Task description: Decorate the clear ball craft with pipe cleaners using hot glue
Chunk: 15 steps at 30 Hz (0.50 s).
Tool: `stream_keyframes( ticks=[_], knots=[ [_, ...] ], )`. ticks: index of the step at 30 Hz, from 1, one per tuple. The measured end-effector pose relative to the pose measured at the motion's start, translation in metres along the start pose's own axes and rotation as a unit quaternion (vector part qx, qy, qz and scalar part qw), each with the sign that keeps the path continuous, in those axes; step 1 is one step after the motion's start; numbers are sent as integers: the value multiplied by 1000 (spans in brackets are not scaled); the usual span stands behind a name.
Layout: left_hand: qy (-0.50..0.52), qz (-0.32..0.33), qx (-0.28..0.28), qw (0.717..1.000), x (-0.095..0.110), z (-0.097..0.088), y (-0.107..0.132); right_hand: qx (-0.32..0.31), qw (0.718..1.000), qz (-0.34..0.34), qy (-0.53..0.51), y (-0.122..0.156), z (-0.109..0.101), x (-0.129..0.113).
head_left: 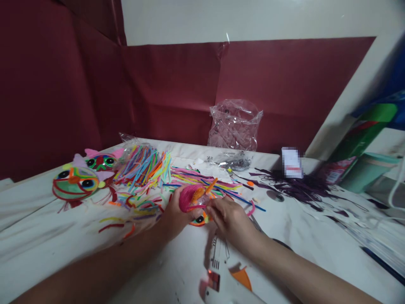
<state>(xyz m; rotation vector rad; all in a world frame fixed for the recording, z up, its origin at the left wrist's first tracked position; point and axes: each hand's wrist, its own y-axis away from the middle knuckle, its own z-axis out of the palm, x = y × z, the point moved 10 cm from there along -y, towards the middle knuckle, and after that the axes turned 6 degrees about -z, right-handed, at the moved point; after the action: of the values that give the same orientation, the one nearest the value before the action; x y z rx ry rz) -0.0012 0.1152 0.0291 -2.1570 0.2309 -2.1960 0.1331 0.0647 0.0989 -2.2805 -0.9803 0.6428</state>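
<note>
My left hand (pixel 175 215) is closed around a small craft animal face (pixel 200 219), which has a black-and-white eye and an orange and green edge. Bright pink fuzzy strands (pixel 189 197) cover its upper part, and an orange pipe cleaner piece (pixel 199 194) sticks up from it. At the right side of the face, my right hand (pixel 226 213) has its fingers pinched on a pink pipe cleaner (pixel 198 207) running along the edge. A curved pink end (pixel 251 209) shows beyond my right hand. The fingertips partly hide the face.
Two finished-looking animal faces (pixel 76 183) lie at left, beside a bag of coloured pipe cleaners (pixel 145 164). Purple cords (pixel 294 185) spread at right. Scissors (pixel 257 223) lie behind my right forearm. A white object with a red glow (pixel 213 278) and an orange scrap (pixel 242 278) are in front.
</note>
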Motion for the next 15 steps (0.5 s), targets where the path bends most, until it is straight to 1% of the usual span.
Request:
stream_keyframes(
  ticks=[2, 4, 6, 8, 11, 13, 15],
  knots=[
    [1, 5, -12, 1000, 1, 2, 0, -9, 1000, 18, -8, 0, 0, 5],
    [2, 10, -18, 1000, 3, 2, 0, -13, 1000, 19, -11, -1, -1, 6],
    [-13, 13, -7, 1000, 4, 0, 0, -10, 1000, -11, -17, -3, -4, 1],
    [-30, 19, 5, 999, 6, -1, 1, -3, 998, -61, -13, -3, -7, -9],
    [-40, 29, 10, 999, 6, -1, 3, 2, 991, -129, 25, -2, -8, -22],
    [-36, 34, 2, 999, 5, -1, 3, 2, 988, -151, 44, -1, -7, -25],
    [-23, 41, -14, 999, 4, 0, 1, 9, 987, -152, 48, -1, -7, -23]
  ],
)
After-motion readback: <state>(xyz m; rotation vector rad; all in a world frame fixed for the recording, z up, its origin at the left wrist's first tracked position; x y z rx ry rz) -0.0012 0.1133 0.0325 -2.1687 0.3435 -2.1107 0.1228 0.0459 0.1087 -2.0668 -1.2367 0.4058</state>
